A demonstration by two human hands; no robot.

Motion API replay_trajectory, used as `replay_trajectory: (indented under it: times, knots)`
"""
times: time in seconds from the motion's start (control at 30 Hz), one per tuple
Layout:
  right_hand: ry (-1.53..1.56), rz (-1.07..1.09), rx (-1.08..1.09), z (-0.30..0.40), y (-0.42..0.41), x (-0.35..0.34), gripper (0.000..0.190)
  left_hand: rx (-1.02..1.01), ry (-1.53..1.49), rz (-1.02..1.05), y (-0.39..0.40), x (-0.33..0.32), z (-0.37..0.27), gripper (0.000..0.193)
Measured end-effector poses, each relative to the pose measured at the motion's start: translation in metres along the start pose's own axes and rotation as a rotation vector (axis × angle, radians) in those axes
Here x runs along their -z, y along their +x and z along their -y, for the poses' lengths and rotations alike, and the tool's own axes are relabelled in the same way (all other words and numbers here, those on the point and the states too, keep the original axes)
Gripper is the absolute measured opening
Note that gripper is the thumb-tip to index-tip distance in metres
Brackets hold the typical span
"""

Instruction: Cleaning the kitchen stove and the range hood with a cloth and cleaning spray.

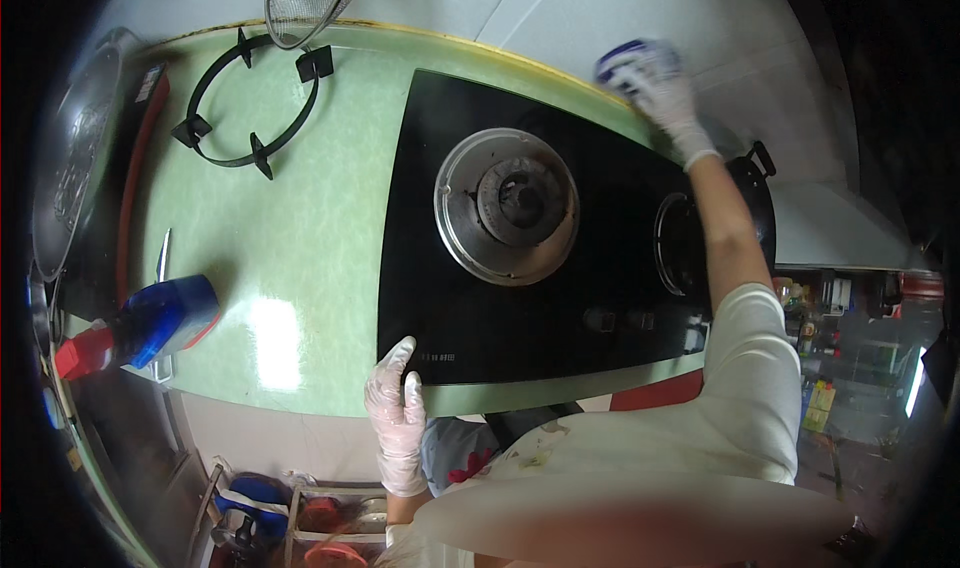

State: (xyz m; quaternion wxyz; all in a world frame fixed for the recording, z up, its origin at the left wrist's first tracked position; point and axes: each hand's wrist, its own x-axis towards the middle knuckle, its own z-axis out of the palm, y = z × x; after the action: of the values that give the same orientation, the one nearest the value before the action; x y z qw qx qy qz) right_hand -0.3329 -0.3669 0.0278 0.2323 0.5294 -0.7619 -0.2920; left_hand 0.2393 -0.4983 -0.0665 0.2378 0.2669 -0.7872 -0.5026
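Note:
My right hand [660, 91], in a clear disposable glove, presses a purple-and-white cloth [619, 61] against the pale wall behind the stove; the cloth is blurred. My left hand [395, 410], gloved the same way, rests empty at the near left corner of the black glass gas cooktop [420, 283], fingers apart. On the cooktop a bare burner [521, 196] sits in its round metal drip pan [457, 245], without a pan support over it. The second burner at the right is partly hidden by my right arm.
A black pan support ring [289, 144] lies on the green countertop [300, 230]. A blue spray bottle with a red head [176, 316] stands at the left, beside a wok [79, 155]. A mesh strainer [307, 1] hangs at the back. A dark pan [759, 200] is at the right.

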Motion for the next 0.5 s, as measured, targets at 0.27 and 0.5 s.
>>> replay_trajectory:
  times: [0.27,0.5]
  knots:
    - [0.174,-0.935,-0.470,-0.099,-0.006,0.052,0.074,-0.042,-0.067,0.054,0.028,-0.021,-0.021,0.030]
    - [0.636,-0.520,-1.396,0.070,-0.008,-0.106,0.096,-0.037,-0.062,0.032,0.019,-0.020,-0.010,0.028]
